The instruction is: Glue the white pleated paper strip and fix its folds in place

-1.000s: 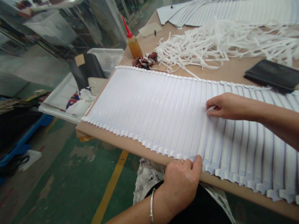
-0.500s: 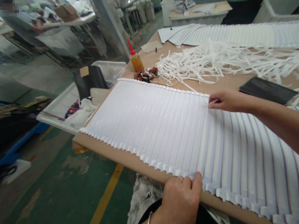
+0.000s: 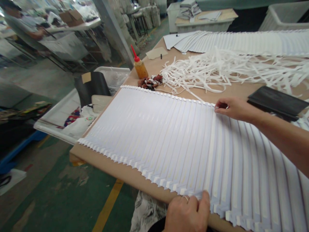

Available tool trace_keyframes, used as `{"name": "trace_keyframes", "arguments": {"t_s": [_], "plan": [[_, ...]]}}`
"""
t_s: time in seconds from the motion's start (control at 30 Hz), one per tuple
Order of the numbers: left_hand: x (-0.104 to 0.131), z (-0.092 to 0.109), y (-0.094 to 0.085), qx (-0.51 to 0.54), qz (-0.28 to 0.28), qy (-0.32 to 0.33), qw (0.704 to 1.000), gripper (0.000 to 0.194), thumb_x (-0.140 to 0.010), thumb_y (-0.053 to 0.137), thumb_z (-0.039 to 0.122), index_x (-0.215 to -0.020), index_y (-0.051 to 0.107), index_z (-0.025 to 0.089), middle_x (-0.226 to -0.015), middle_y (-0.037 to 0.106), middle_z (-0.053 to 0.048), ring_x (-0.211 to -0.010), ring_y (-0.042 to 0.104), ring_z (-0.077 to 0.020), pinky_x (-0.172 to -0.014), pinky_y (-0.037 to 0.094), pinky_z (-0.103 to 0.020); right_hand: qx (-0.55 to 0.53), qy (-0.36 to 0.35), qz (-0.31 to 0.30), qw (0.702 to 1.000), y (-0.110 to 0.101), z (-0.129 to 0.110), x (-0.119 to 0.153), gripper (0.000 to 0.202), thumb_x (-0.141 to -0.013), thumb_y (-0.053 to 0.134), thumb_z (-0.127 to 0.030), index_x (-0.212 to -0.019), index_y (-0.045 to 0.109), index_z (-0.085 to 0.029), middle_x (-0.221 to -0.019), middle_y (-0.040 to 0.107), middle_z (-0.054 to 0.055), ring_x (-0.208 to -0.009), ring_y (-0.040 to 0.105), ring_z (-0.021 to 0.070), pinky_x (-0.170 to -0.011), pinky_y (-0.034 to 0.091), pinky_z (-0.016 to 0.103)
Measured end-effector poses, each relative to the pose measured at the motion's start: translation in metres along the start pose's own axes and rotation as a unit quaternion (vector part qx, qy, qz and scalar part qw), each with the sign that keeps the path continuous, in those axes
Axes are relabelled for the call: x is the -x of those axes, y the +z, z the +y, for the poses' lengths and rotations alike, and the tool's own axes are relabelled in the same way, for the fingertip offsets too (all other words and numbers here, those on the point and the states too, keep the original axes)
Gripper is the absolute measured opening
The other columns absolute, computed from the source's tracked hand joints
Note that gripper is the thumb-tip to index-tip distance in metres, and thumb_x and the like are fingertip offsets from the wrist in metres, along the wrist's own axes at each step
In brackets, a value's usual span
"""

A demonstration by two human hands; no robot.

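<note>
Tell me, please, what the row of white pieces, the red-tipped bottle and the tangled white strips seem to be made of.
Row of white pieces: perhaps coated paper or plastic, smooth, with glossy glints. Red-tipped bottle: probably translucent plastic, its amber contents showing through. Tangled white strips: matte, thin, curling; perhaps paper or film.

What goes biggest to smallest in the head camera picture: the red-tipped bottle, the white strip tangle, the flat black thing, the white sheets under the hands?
1. White sheets under the hands, easily biggest
2. White strip tangle
3. Flat black thing
4. Red-tipped bottle
</note>
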State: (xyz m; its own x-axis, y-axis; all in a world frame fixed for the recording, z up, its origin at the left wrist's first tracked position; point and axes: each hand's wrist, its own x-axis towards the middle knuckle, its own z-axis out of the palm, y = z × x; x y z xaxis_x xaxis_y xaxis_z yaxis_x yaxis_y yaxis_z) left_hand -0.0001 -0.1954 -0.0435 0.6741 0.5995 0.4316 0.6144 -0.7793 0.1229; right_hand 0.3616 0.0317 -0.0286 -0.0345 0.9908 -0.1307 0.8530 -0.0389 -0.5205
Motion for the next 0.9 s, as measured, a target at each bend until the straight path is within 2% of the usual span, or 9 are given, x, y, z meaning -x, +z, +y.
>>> {"name": "trace_keyframes", "arguments": {"t_s": [0.27, 0.57, 0.9], "plan": [[0.009, -0.002, 0.005, -0.014, -0.031, 0.021, 0.999, 0.025, -0.094, 0.061, 0.016, -0.117, 0.067, 0.015, -0.059, 0.051, 0.004, -0.045, 0.052, -0.0154, -0.043, 0.036, -0.027, 0.006, -0.001, 0.05, 0.999, 0.006, 0.0, -0.001, 0.019, -0.082, 0.068, -0.042, -0.083, 0.073, -0.024, -0.077, 0.075, 0.004, -0.073, 0.066, 0.0214, -0.071, 0.048, 0.034], [0.021, -0.001, 0.013, -0.035, -0.051, 0.03, 0.998, 0.026, -0.094, 0.064, 0.016, -0.12, 0.068, 0.016, -0.062, 0.051, 0.003, -0.051, 0.055, -0.0139, -0.047, 0.039, -0.022, 0.037, 0.007, 0.072, 0.997, 0.013, -0.001, -0.001, 0.013, -0.083, 0.066, -0.035, -0.084, 0.075, -0.024, -0.08, 0.076, 0.004, -0.076, 0.068, 0.0221, -0.072, 0.049, 0.033], [0.023, 0.0, 0.013, -0.033, -0.046, 0.017, 0.998, 0.026, -0.094, 0.068, 0.018, -0.119, 0.067, 0.019, -0.06, 0.052, 0.005, -0.047, 0.056, -0.0149, -0.044, 0.038, -0.026, 0.052, 0.001, 0.087, 0.995, 0.022, 0.002, -0.003, 0.014, -0.084, 0.064, -0.037, -0.083, 0.072, -0.024, -0.079, 0.074, 0.005, -0.073, 0.065, 0.0224, -0.071, 0.048, 0.035]]}}
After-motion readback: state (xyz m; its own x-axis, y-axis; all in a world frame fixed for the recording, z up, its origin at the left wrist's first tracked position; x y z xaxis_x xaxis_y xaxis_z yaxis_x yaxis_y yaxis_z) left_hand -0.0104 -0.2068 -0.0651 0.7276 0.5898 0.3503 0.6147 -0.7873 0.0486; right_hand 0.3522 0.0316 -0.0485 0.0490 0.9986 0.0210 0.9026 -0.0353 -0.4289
